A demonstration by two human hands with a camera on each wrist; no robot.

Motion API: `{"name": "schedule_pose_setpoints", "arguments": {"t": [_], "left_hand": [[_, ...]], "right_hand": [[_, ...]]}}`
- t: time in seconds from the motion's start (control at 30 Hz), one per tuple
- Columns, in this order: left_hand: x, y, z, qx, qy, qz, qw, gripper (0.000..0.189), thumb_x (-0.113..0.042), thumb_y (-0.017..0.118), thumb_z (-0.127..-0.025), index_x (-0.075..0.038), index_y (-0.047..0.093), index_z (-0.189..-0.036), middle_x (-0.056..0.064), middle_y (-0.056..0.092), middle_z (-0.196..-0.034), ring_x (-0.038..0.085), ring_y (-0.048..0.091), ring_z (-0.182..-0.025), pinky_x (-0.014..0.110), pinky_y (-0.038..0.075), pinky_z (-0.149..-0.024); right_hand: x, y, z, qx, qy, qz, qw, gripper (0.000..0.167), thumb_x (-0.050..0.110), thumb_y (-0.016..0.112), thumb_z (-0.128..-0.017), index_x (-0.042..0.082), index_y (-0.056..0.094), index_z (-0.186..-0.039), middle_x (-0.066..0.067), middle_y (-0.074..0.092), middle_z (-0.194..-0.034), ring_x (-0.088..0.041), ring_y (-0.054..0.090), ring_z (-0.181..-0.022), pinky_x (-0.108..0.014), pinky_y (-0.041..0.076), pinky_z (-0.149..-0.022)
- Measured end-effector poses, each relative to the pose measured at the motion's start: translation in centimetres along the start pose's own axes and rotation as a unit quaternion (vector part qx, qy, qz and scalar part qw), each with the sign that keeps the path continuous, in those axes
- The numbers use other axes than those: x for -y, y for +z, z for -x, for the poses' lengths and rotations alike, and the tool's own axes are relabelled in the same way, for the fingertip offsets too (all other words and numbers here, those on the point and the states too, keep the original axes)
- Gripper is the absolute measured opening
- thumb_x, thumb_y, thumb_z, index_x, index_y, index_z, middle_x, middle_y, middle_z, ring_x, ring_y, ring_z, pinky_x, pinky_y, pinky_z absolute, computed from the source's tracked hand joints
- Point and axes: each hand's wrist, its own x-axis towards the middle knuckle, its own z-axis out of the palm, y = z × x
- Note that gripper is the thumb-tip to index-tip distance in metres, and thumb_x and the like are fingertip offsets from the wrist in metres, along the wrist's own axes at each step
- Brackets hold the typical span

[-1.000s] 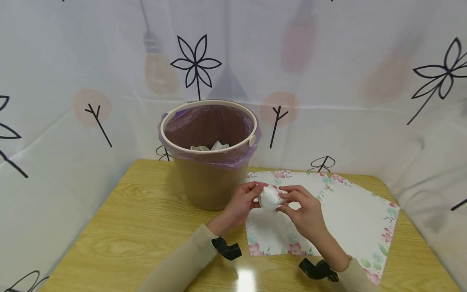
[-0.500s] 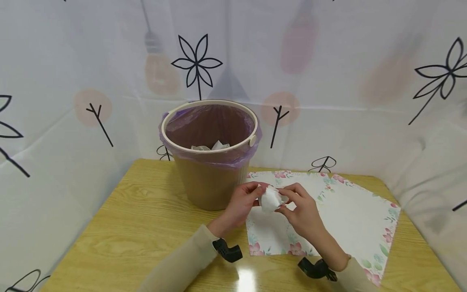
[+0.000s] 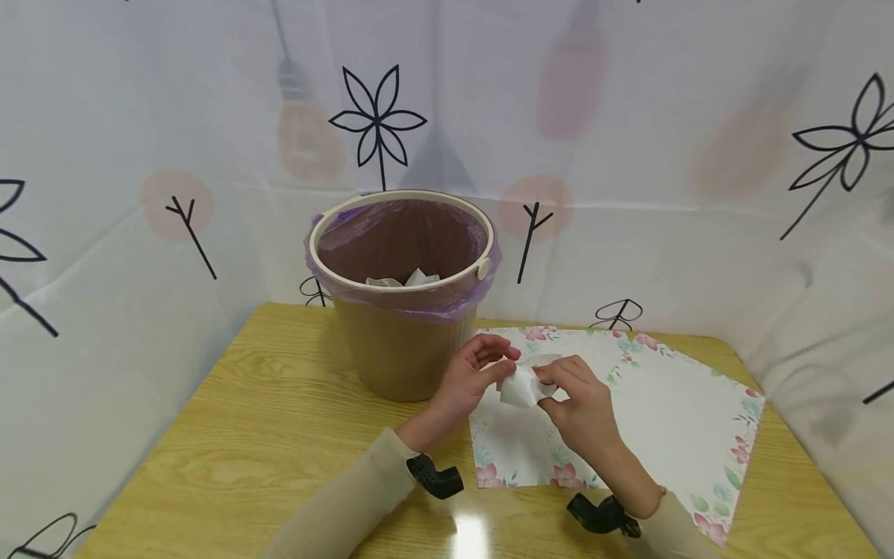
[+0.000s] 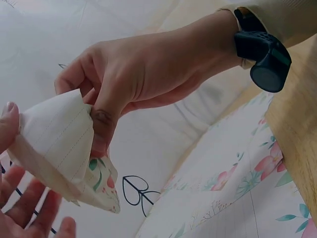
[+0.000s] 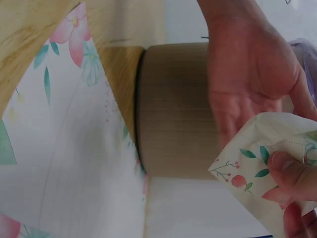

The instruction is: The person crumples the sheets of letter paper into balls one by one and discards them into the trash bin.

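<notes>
A crumpled piece of white paper (image 3: 521, 388) is held up between both hands, above the flowered sheets. My right hand (image 3: 583, 405) pinches its right side between thumb and fingers. My left hand (image 3: 464, 384) is at the other side, thumb touching the paper while the fingers are spread apart. In the left wrist view the folded paper (image 4: 57, 139) shows dashed lines outside and a floral print at its lower edge. Berries and green leaves are printed on the paper (image 5: 252, 163) in the right wrist view, where the left palm (image 5: 247, 69) faces the camera.
Behind the left hand stands a beige trash bin (image 3: 398, 349) with a purple liner (image 3: 447, 307); white paper scraps (image 3: 421, 278) lie inside. Flower-bordered sheets (image 3: 677, 419) cover the right of the wooden table (image 3: 244, 435). A patterned cloth (image 3: 628, 116) hangs behind.
My left fingers have loosened and lifted from the paper, leaving the thumb against it. The paper has shifted slightly and looks more spread at the top. The right hand keeps its pinch.
</notes>
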Motion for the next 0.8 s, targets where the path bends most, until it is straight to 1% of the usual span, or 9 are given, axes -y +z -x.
{"name": "schedule_pose_setpoints", "arguments": {"t": [0.1,0.23,0.3,0.37,0.43,0.53,0.67,0.73,0.8], "left_hand": [[0.2,-0.5,-0.1,0.033,-0.044,-0.019,0.9983,0.033,-0.015,0.062,-0.1,0.0,0.056,-0.129,0.011,0.062,-0.128,0.02,0.057,-0.118,0.038,0.047,-0.1],[0.2,-1.0,-0.1,0.103,-0.111,-0.013,0.9885,0.043,-0.029,0.053,-0.104,-0.004,0.052,-0.139,0.009,0.059,-0.133,0.02,0.059,-0.114,0.048,0.049,-0.097],[0.1,-1.1,-0.1,0.127,-0.12,0.001,0.9846,0.047,-0.032,0.051,-0.105,-0.002,0.05,-0.142,0.009,0.059,-0.131,0.02,0.061,-0.11,0.046,0.052,-0.093],[0.0,-1.2,-0.1,0.138,-0.117,0.026,0.9831,0.051,-0.032,0.053,-0.104,0.001,0.047,-0.143,0.011,0.06,-0.128,0.019,0.062,-0.106,0.043,0.054,-0.09],[-0.1,-1.1,-0.1,0.133,-0.113,0.04,0.9838,0.053,-0.032,0.055,-0.103,0.003,0.048,-0.142,0.008,0.062,-0.125,0.016,0.063,-0.103,0.036,0.055,-0.087],[-0.4,-0.9,-0.1,0.113,-0.106,0.052,0.9865,0.05,-0.028,0.057,-0.103,0.006,0.05,-0.139,0.004,0.064,-0.12,0.014,0.063,-0.098,0.031,0.056,-0.082],[-0.4,-0.6,-0.1,0.073,-0.102,0.053,0.9907,0.04,-0.018,0.055,-0.104,0.009,0.054,-0.133,0.003,0.066,-0.113,0.014,0.063,-0.095,0.031,0.056,-0.08],[-0.3,-0.5,-0.1,0.052,-0.1,0.052,0.9923,0.037,-0.015,0.056,-0.103,0.011,0.056,-0.13,0.003,0.066,-0.11,0.015,0.063,-0.094,0.032,0.056,-0.08],[-0.2,-0.5,-0.1,0.031,-0.094,0.05,0.9938,0.035,-0.013,0.057,-0.102,0.012,0.057,-0.127,0.003,0.067,-0.108,0.014,0.064,-0.092,0.032,0.057,-0.079]], "right_hand": [[-0.3,-0.3,-0.1,-0.006,-0.019,-0.012,0.9997,0.044,-0.021,0.086,-0.055,0.008,0.075,-0.086,-0.001,0.073,-0.09,-0.017,0.059,-0.086,-0.009,0.045,-0.082],[-0.5,-0.4,-0.1,-0.01,-0.044,-0.03,0.9985,0.042,-0.02,0.084,-0.057,0.008,0.077,-0.087,-0.003,0.074,-0.09,-0.019,0.059,-0.087,-0.01,0.045,-0.085],[-0.5,-0.4,-0.1,-0.013,-0.055,-0.038,0.9977,0.038,-0.018,0.083,-0.06,0.008,0.077,-0.087,-0.004,0.074,-0.091,-0.02,0.06,-0.087,-0.01,0.045,-0.086],[-0.5,-0.4,-0.1,-0.017,-0.063,-0.046,0.9968,0.022,-0.006,0.083,-0.072,0.007,0.077,-0.088,-0.005,0.074,-0.093,-0.021,0.06,-0.087,-0.011,0.045,-0.088],[-0.5,-0.3,-0.1,-0.021,-0.065,-0.052,0.9963,0.007,0.012,0.08,-0.085,0.007,0.076,-0.088,-0.005,0.074,-0.095,-0.022,0.06,-0.088,-0.012,0.045,-0.089],[-0.5,-0.2,0.0,-0.022,-0.058,-0.059,0.9964,0.029,0.033,0.067,-0.096,0.006,0.076,-0.09,-0.007,0.074,-0.098,-0.024,0.061,-0.091,-0.013,0.044,-0.092],[-0.3,-0.3,0.1,-0.007,-0.03,-0.058,0.9978,0.013,0.007,0.082,-0.081,0.004,0.075,-0.092,-0.008,0.073,-0.1,-0.025,0.06,-0.095,-0.012,0.043,-0.094],[-0.2,-0.3,0.1,0.003,-0.017,-0.052,0.9985,0.03,-0.01,0.084,-0.068,0.003,0.075,-0.093,-0.009,0.072,-0.101,-0.026,0.06,-0.096,-0.011,0.042,-0.095],[-0.2,-0.3,0.2,0.01,-0.008,-0.044,0.999,0.04,-0.016,0.086,-0.061,0.002,0.075,-0.095,-0.009,0.072,-0.103,-0.026,0.06,-0.098,-0.011,0.041,-0.096]]}}
